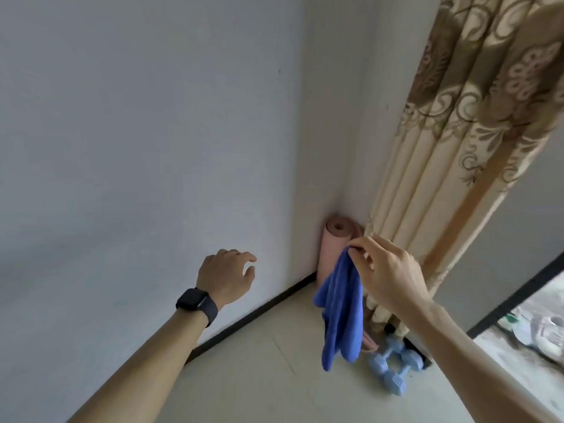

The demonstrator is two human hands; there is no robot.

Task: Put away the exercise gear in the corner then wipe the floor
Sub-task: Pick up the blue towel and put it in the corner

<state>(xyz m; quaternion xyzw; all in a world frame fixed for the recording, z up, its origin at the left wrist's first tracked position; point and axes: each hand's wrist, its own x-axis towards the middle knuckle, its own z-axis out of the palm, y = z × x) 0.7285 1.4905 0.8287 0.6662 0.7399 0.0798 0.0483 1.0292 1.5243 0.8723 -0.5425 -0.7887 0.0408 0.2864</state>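
Note:
A blue cloth (341, 309) hangs down from my right hand (386, 271), whose fingertips pinch its top edge. Behind the cloth, a rolled pink exercise mat (334, 244) stands upright in the room's corner. Two light blue dumbbells (392, 366) lie on the floor below the cloth, close to the curtain's foot. My left hand (227, 277) is raised to the left near the wall, fingers loosely apart, holding nothing; a dark watch sits on that wrist.
A patterned beige curtain (457, 154) hangs to the right of the corner. Grey walls meet a pale tiled floor (259, 377) with a dark skirting strip. At the far right a dark-framed opening (518, 294) shows white shoes outside.

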